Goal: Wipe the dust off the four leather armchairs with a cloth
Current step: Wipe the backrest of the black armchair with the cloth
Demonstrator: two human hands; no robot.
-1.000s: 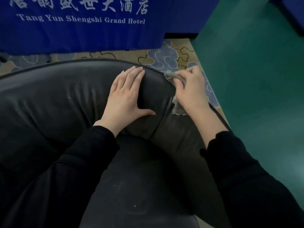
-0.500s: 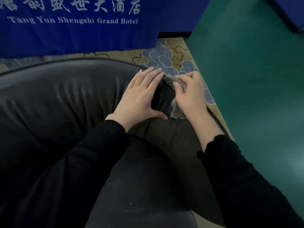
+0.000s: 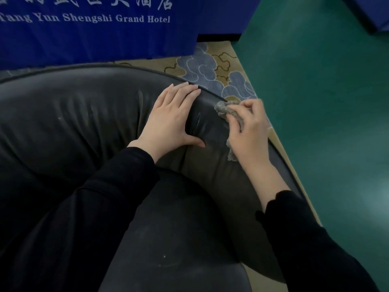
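One cloth in curled right hand

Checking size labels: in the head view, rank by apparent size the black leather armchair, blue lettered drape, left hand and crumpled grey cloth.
1. black leather armchair
2. blue lettered drape, cropped
3. left hand
4. crumpled grey cloth, partly hidden under the right hand

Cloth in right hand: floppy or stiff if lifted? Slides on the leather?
Probably floppy: the cloth bunches under the right hand, a ragged tail trailing by the wrist. Likely light: curled fingers alone hold it. Should slide fairly easily on the smooth leather armchair.
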